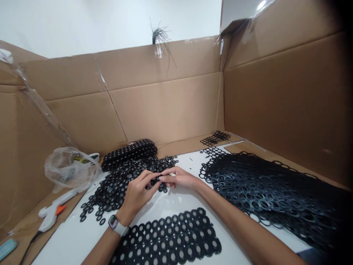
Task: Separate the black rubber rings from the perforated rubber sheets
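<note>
My left hand [139,189], with a white watch [117,223] on its wrist, and my right hand [180,178] meet above the white board [168,202]. Both sets of fingertips pinch a small black disc [158,178], largely hidden by the fingers. Beneath and left of my left hand spreads a loose heap of black discs with grey centres [116,191]. Closer to me lies a flat sheet of joined black discs with grey centres [171,235], partly covered by my left forearm.
A rolled black disc mesh [129,152] rests at the back. To the right lies a large pile of black ring mesh [256,187]. On the left are a white glue gun [52,215] and a clear plastic bag [62,169]. Cardboard walls [171,110] enclose the work area.
</note>
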### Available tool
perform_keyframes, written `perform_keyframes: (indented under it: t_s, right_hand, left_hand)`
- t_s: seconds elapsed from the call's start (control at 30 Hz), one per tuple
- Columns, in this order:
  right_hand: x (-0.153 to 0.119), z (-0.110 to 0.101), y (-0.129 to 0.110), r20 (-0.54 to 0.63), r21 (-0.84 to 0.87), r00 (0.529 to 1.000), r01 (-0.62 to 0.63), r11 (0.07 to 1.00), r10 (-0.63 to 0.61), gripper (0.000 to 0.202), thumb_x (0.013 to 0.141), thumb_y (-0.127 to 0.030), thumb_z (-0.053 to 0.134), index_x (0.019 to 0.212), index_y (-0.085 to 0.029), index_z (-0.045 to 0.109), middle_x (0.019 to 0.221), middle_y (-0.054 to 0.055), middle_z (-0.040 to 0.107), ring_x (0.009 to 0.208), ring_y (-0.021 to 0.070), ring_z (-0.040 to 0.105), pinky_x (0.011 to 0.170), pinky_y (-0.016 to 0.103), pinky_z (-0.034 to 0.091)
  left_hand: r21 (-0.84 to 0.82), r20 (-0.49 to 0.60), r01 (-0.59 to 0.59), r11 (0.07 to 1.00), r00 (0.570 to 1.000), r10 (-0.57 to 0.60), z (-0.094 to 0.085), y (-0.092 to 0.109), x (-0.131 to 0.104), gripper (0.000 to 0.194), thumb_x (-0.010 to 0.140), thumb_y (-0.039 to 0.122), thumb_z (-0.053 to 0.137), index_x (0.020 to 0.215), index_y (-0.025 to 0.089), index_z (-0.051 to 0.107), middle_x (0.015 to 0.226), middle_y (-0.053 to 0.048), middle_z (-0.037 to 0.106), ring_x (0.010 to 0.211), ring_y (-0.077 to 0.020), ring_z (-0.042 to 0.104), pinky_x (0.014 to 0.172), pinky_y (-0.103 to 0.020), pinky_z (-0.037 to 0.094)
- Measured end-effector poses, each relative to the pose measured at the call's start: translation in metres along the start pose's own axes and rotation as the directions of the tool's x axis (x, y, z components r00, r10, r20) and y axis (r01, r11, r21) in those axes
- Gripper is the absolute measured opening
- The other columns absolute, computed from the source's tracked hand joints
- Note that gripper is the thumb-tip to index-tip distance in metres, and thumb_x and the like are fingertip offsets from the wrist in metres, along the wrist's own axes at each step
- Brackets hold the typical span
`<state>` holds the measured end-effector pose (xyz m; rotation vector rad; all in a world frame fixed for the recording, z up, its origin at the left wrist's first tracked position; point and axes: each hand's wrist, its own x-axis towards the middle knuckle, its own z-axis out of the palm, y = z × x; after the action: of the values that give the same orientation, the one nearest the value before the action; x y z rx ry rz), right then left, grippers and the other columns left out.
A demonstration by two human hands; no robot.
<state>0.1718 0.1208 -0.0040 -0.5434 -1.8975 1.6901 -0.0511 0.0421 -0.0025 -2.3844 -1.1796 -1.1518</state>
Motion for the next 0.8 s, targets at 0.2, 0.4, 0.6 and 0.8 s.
perform_keyframes:
  t_s: [0.2,0.4,0.6,0.8]
  right_hand:
    - [0.0007,-0.0014,0.0017,0.037,0.021,0.999,0.016,1.0,-0.017,0.057,0.086,-0.066,0.079,0.106,-0.013,0.079,0.074,0.003,0.069,0.058,0.0086,0.053,0.057,0.021,0.042]
    - [0.002,-0.0006,0.0057,0.018,0.156,1.0,-0.028,0.987,0.025,0.055,0.089,-0.063,0.077,0.11,-0.012,0.077,0.075,0.005,0.071,0.058,0.0097,0.055,0.055,0.021,0.041]
    - [0.0006,-0.0003,0.0044,-0.007,0.125,1.0,0.011,0.992,-0.011,0.059,0.091,-0.067,0.074,0.113,-0.012,0.077,0.075,0.005,0.07,0.057,0.0083,0.053,0.056,0.02,0.04]
    - [0.0011,-0.0019,0.0057,-0.02,0.095,0.999,0.035,0.995,-0.033,0.063,0.089,-0.07,0.076,0.114,-0.012,0.078,0.075,0.003,0.068,0.06,0.0086,0.053,0.056,0.02,0.039]
  left_hand:
    - [-0.008,-0.012,0.032,0.999,0.999,-0.032,0.0014,-0.0009,-0.0003,0.025,0.103,0.029,0.07,0.127,0.025,0.073,0.103,-0.001,0.071,0.065,-0.0076,0.061,0.058,-0.021,0.05]
    - [-0.089,-0.059,0.075,0.993,0.995,-0.081,0.0033,-0.0004,0.0017,0.022,0.1,0.029,0.074,0.122,0.026,0.075,0.102,0.0,0.07,0.062,-0.0061,0.057,0.055,-0.02,0.047]
    - [-0.136,-0.088,0.096,0.986,0.99,-0.108,0.0018,0.0039,0.0049,0.022,0.099,0.03,0.076,0.12,0.025,0.077,0.096,0.0,0.069,0.06,-0.0068,0.056,0.052,-0.02,0.046]
    - [-0.175,-0.081,0.113,0.978,0.988,-0.129,0.0026,0.0022,0.0036,0.024,0.098,0.03,0.076,0.122,0.027,0.077,0.095,0.0,0.067,0.061,-0.0078,0.056,0.053,-0.021,0.047]
